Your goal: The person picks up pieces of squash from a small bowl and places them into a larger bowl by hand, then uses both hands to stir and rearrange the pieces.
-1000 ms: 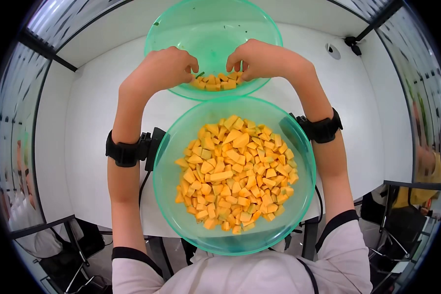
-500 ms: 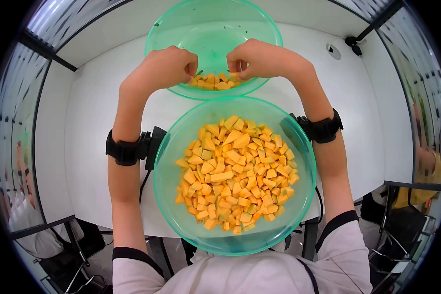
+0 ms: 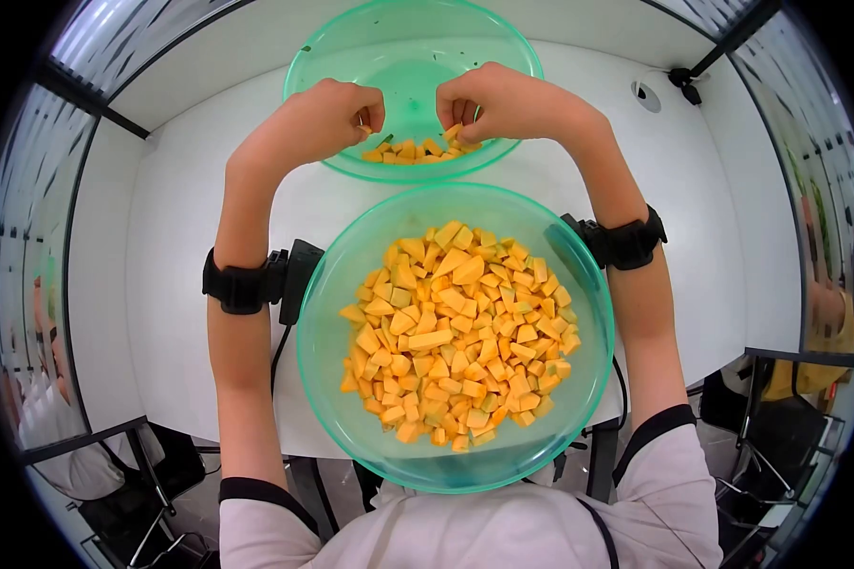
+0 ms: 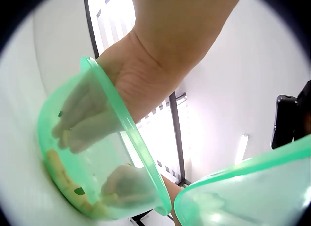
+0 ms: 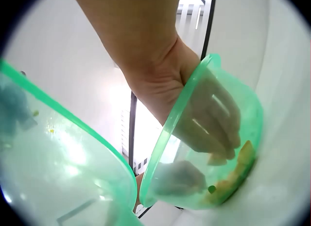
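Note:
In the head view the far green bowl holds a small heap of orange pumpkin cubes along its near side. My left hand reaches over its left rim, pinching a pumpkin cube between thumb and fingers. Opposite it, my right hand pinches another pumpkin cube, held just above the heap. Both wrist views show the fingers through the bowl's translucent wall. Nearer the body, a second green bowl holds a broad pile of cut pumpkin pieces.
Both bowls are at a white table with raised side panels. Dark specks and green bits cling inside the far bowl. A cable hole is at the back right. Black wrist straps with cameras sit on both forearms, their cables running beside the near bowl.
Both hands have risen slightly from the heap, each with a pumpkin cube between the fingertips. The right hand took hold of its cube about half a second ago. The near bowl stays put.

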Available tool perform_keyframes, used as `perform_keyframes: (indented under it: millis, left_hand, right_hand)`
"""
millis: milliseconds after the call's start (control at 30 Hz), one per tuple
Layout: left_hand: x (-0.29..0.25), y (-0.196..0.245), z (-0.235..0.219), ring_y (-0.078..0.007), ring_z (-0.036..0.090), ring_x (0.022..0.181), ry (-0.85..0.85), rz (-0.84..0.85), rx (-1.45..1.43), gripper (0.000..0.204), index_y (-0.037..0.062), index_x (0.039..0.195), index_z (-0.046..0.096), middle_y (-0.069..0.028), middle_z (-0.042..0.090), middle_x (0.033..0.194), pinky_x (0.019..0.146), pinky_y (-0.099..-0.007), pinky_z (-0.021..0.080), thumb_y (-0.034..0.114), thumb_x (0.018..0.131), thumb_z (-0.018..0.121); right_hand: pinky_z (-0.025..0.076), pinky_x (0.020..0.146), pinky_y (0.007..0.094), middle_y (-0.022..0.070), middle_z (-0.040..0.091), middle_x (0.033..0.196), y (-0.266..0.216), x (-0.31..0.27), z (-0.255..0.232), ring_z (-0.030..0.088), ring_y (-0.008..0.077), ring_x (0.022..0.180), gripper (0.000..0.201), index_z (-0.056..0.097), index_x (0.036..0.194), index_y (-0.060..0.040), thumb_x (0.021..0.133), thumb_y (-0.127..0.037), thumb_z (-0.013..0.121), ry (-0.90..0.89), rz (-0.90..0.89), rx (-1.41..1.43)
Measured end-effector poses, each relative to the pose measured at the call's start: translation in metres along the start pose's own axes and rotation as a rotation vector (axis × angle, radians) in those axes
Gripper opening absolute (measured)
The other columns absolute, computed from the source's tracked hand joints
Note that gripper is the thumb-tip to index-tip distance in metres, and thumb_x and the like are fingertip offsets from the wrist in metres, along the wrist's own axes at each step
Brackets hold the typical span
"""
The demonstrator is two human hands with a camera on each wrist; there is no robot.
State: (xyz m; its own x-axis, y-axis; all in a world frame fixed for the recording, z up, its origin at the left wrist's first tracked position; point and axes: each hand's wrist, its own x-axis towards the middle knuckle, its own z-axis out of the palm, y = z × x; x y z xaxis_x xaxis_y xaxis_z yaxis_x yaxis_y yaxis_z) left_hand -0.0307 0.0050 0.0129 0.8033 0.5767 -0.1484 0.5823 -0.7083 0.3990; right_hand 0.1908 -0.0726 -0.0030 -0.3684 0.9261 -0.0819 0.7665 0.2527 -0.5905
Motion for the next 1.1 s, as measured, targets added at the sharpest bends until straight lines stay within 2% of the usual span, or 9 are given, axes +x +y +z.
perform_keyframes:
  millis: [167, 400, 533, 733, 833, 933, 1067, 1100]
  left_hand:
    - [0.002, -0.002, -0.002, -0.0249, 0.065, 0.092, 0.004, 0.043, -0.036, 0.012, -0.001, 0.089, 0.056, -0.011, 0.065, 0.09, 0.083, -0.0334, 0.052, -0.008, 0.08, 0.057]
    - [0.001, -0.003, -0.002, -0.0251, 0.066, 0.094, 0.042, 0.038, -0.076, 0.014, -0.0007, 0.092, 0.058, -0.0112, 0.065, 0.094, 0.081, -0.033, 0.051, -0.009, 0.082, 0.053]
    - [0.002, -0.004, -0.002, -0.0227, 0.065, 0.089, 0.05, 0.039, -0.022, 0.014, -0.0009, 0.092, 0.062, -0.0106, 0.065, 0.092, 0.08, -0.0316, 0.051, -0.008, 0.083, 0.053]
    - [0.002, -0.006, -0.001, -0.0203, 0.061, 0.075, 0.056, 0.025, 0.003, 0.011, -0.0006, 0.091, 0.063, -0.0102, 0.063, 0.085, 0.07, -0.0307, 0.049, -0.003, 0.083, 0.056]
    - [0.003, -0.009, 0.001, -0.0194, 0.058, 0.071, 0.071, 0.083, -0.017, 0.011, 0.0, 0.091, 0.063, -0.0102, 0.062, 0.081, 0.066, -0.0309, 0.047, -0.002, 0.083, 0.055]
    - [0.001, -0.005, -0.001, -0.0191, 0.058, 0.072, 0.064, 0.083, -0.023, 0.011, 0.0002, 0.09, 0.062, -0.0101, 0.061, 0.08, 0.066, -0.0309, 0.047, -0.001, 0.084, 0.053]
    - [-0.002, -0.003, -0.001, -0.02, 0.056, 0.072, 0.077, 0.101, -0.038, 0.01, -0.0002, 0.092, 0.061, -0.0099, 0.061, 0.081, 0.066, -0.0313, 0.047, 0.0, 0.085, 0.055]
    - [-0.002, -0.001, -0.002, -0.0207, 0.056, 0.072, 0.059, 0.089, -0.049, 0.009, -0.0004, 0.092, 0.061, -0.0101, 0.061, 0.081, 0.067, -0.0316, 0.047, 0.001, 0.085, 0.055]
  right_hand:
    - [0.052, 0.071, 0.0292, 0.0079, 0.065, 0.077, -0.003, -0.001, -0.002, 0.064, 0.0172, 0.075, 0.01, 0.059, 0.085, -0.001, 0.076, -0.003, 0.064, 0.003, 0.017, 0.026]
    - [0.052, 0.071, 0.0293, 0.0074, 0.066, 0.077, -0.007, -0.002, -0.003, 0.064, 0.0169, 0.074, 0.011, 0.06, 0.087, -0.0015, 0.079, -0.004, 0.065, 0.011, 0.03, 0.016]
    - [0.052, 0.072, 0.0292, 0.0076, 0.066, 0.079, -0.006, -0.001, -0.003, 0.064, 0.017, 0.075, 0.011, 0.06, 0.088, -0.0017, 0.08, -0.006, 0.065, 0.004, 0.033, 0.006]
    - [0.052, 0.071, 0.0299, 0.0078, 0.066, 0.078, -0.004, 0.0, -0.002, 0.064, 0.0167, 0.074, 0.01, 0.06, 0.089, -0.002, 0.081, -0.007, 0.064, 0.004, 0.032, -0.011]
    - [0.051, 0.07, 0.03, 0.008, 0.066, 0.077, -0.005, -0.001, -0.003, 0.064, 0.0166, 0.073, 0.01, 0.06, 0.089, -0.0023, 0.082, -0.009, 0.064, 0.007, 0.019, -0.014]
    - [0.051, 0.069, 0.0295, 0.0071, 0.065, 0.076, -0.005, -0.002, -0.004, 0.063, 0.0165, 0.072, 0.01, 0.06, 0.089, -0.0025, 0.083, -0.011, 0.064, 0.037, -0.022, -0.027]
    - [0.051, 0.07, 0.0272, 0.0027, 0.063, 0.075, -0.003, -0.006, -0.01, 0.06, 0.0131, 0.07, 0.012, 0.058, 0.087, -0.0033, 0.086, -0.014, 0.065, 0.172, -0.199, 0.057]
    - [0.051, 0.072, 0.0264, 0.0018, 0.062, 0.077, -0.008, -0.011, -0.017, 0.06, 0.0121, 0.071, 0.014, 0.058, 0.087, -0.0029, 0.087, -0.015, 0.065, 0.159, -0.228, 0.093]
